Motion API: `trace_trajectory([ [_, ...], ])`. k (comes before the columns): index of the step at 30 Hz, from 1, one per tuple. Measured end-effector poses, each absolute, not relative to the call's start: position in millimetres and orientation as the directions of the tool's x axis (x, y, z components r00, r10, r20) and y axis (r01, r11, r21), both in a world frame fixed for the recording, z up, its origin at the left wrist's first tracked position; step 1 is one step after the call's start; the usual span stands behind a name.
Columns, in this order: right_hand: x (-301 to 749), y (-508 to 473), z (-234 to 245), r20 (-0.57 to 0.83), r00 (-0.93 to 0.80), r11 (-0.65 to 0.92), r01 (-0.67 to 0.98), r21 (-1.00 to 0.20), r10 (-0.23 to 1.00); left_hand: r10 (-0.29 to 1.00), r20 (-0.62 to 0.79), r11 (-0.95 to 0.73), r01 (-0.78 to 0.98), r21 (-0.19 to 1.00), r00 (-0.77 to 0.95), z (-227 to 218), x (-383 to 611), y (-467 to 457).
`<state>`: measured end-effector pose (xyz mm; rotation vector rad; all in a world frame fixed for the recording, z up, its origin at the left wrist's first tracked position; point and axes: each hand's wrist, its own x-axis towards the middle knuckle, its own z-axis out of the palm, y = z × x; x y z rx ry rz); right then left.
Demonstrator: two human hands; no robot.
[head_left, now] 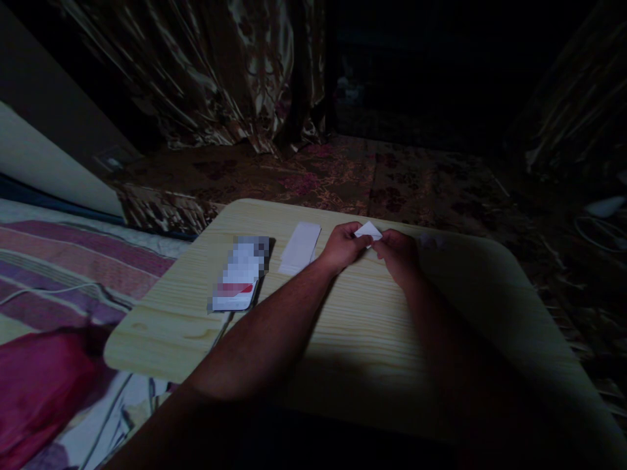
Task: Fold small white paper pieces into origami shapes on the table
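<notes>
Between my two hands is a small white piece of folded paper (pixel 368 230), its upper edge coming to a point. My left hand (pixel 343 247) pinches its left side, thumb on the near face. From the other side my right hand (pixel 398 251) grips it, thumb close to the left one. Both hands are over the far part of the wooden table (pixel 362 326). A stack of white paper strips (pixel 301 245) lies just left of my left hand. My fingers hide the lower part of the folded paper.
A phone (pixel 240 274) with a blurred screen and a cable lies at the table's left. Small pale pieces (pixel 431 241) sit right of my right hand, too dim to name. A striped bed cover (pixel 63 261) and a red cloth (pixel 44 385) are on the left; patterned curtains (pixel 255 72) hang behind.
</notes>
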<state>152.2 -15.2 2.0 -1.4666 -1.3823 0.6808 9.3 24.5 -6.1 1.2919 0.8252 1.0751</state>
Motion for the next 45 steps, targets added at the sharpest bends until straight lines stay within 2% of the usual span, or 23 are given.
trace_trajectory([
  [14, 150.0, -17.2, 6.2, 0.210, 0.248, 0.095, 0.408, -0.908, 0.946, 0.949, 0.120, -0.088, -0.119, 0.989, 0.292, -2.1, 10.1, 21.6],
  [18, 151.9, -15.2, 4.2, 0.223, 0.254, 0.094, 0.436, -0.895, 0.941, 0.941, 0.161, -0.099, -0.213, 0.972, 0.298, 2.9, 10.0, 20.2],
  [24, 150.0, -14.4, 2.9, 0.203, 0.230, 0.090, 0.423, -0.902, 0.952, 0.972, 0.085, -0.008, -0.333, 0.943, 0.219, 3.9, 9.6, 21.9],
  [27, 148.8, -15.6, 4.7, 0.210, 0.205, 0.127, 0.357, -0.926, 0.956, 0.975, 0.039, 0.047, -0.375, 0.926, 0.218, 4.8, 9.7, 22.3],
  [34, 151.2, -12.5, 0.6, 0.205, 0.197, 0.200, 0.042, -0.979, 0.959, 0.969, 0.027, 0.078, -0.410, 0.909, 0.244, 5.7, 8.7, 22.9],
  [45, 153.3, -14.1, 0.5, 0.209, 0.147, 0.213, -0.009, -0.977, 0.967, 0.958, -0.006, 0.129, -0.412, 0.902, 0.288, 4.5, 6.7, 24.3],
])
